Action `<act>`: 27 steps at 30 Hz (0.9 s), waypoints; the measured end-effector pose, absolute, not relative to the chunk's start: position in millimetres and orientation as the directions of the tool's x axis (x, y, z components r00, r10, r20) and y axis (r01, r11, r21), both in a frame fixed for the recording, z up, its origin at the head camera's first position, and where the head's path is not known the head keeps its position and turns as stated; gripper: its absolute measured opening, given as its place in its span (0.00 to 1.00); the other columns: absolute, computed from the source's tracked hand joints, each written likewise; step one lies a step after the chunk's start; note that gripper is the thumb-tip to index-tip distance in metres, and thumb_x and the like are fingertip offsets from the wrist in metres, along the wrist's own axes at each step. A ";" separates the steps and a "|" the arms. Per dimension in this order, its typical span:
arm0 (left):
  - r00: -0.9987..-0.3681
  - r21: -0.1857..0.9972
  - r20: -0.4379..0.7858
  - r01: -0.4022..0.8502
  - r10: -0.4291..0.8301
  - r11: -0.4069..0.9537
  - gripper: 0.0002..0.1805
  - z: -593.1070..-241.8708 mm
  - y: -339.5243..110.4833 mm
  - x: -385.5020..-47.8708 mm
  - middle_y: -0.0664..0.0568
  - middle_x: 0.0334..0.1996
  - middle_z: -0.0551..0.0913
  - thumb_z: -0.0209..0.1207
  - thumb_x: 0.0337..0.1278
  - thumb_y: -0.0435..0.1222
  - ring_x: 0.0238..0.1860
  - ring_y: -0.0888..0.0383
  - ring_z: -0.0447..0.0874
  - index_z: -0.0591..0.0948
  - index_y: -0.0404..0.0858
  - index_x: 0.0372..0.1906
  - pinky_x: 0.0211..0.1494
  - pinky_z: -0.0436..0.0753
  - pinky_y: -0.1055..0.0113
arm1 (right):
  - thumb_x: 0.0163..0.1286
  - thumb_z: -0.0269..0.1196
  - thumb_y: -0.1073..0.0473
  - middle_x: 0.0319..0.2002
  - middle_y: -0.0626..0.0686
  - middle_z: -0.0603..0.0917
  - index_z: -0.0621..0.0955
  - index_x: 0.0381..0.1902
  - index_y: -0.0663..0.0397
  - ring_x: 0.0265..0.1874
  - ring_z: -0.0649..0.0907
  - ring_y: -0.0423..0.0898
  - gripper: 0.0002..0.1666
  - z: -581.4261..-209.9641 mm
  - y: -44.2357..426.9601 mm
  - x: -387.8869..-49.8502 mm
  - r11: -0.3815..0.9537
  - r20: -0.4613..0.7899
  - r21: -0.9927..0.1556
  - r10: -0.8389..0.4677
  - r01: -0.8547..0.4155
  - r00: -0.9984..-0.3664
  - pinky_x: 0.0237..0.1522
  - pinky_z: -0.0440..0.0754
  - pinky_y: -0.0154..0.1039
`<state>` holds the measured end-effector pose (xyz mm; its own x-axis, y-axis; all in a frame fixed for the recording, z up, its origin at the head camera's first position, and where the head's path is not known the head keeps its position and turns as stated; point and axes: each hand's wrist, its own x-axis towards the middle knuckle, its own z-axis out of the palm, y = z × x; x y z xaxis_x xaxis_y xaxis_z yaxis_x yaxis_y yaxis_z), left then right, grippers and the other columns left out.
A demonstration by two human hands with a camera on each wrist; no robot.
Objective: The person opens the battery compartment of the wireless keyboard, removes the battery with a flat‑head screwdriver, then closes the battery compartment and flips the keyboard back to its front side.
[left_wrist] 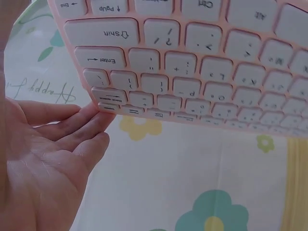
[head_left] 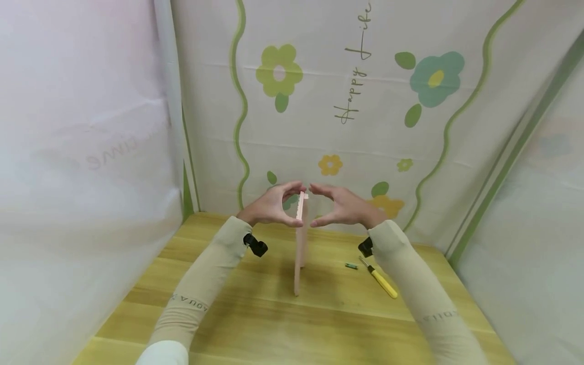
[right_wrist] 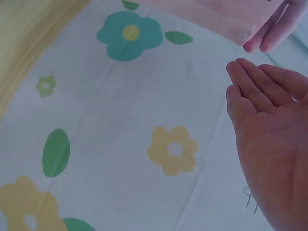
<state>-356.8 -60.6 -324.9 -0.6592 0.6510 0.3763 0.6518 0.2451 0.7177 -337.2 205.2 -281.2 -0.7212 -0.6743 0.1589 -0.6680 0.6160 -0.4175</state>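
A pink keyboard (head_left: 299, 253) with white keys (left_wrist: 187, 89) stands on end, seen nearly edge-on in the head view. My left hand (head_left: 276, 205) grips its upper end, thumb on the near edge and fingers at the far corner. In the left wrist view, the fingertips (left_wrist: 98, 115) touch that corner beside the key side. On the keyboard's other side, my right hand (head_left: 344, 205) is held in a loose C shape with nothing in it. The right wrist view shows a gap between its fingers and the keyboard's plain pink back (right_wrist: 226, 21).
A yellow-handled screwdriver (head_left: 384, 284) lies on the wooden table (head_left: 255, 329) to the right. Beside its tip is a small green battery-like cylinder (head_left: 351, 265). Flower-printed white cloth (head_left: 315, 137) hangs behind, with pale sheets on both sides.
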 end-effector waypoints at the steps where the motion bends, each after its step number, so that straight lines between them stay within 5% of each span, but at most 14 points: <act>1: -0.658 0.715 0.372 0.653 0.654 0.250 0.63 -324.0 -60.0 -356.3 0.38 0.79 0.68 0.82 0.47 0.39 0.82 0.43 0.63 0.54 0.28 0.83 0.86 0.61 0.53 | 0.58 0.80 0.40 0.82 0.56 0.65 0.56 0.85 0.54 0.81 0.66 0.57 0.68 -281.6 203.4 -337.0 0.611 0.157 -0.420 -0.679 -0.671 -0.717 0.81 0.63 0.63; 11: -0.637 0.724 0.349 0.649 0.688 0.233 0.66 -327.9 -57.3 -355.6 0.40 0.83 0.59 0.81 0.50 0.39 0.85 0.45 0.57 0.48 0.30 0.85 0.87 0.59 0.52 | 0.58 0.80 0.39 0.83 0.54 0.63 0.57 0.85 0.49 0.82 0.66 0.56 0.67 -287.9 198.0 -339.8 0.583 0.148 -0.450 -0.699 -0.677 -0.700 0.81 0.63 0.64; 17: -0.630 0.732 0.358 0.647 0.689 0.212 0.67 -343.0 -50.7 -355.2 0.42 0.83 0.60 0.82 0.49 0.40 0.85 0.47 0.57 0.48 0.32 0.85 0.87 0.57 0.55 | 0.58 0.79 0.35 0.83 0.58 0.63 0.58 0.84 0.57 0.82 0.65 0.59 0.68 -284.7 199.6 -336.0 0.616 0.121 -0.440 -0.681 -0.653 -0.723 0.80 0.65 0.63; 27: -0.600 0.761 0.302 0.619 0.741 0.191 0.68 -418.2 -45.8 -356.4 0.46 0.84 0.58 0.82 0.46 0.38 0.85 0.48 0.56 0.49 0.40 0.86 0.88 0.55 0.51 | 0.54 0.81 0.37 0.69 0.57 0.81 0.64 0.80 0.64 0.72 0.77 0.56 0.67 -285.2 203.2 -332.4 0.643 0.170 -0.381 -0.657 -0.664 -0.735 0.75 0.74 0.61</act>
<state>-356.4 -45.8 -418.2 -0.6002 0.7406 0.3020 0.6193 0.1915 0.7614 -332.4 203.2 -285.2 -0.7345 -0.6569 0.1701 -0.6638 0.6434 -0.3814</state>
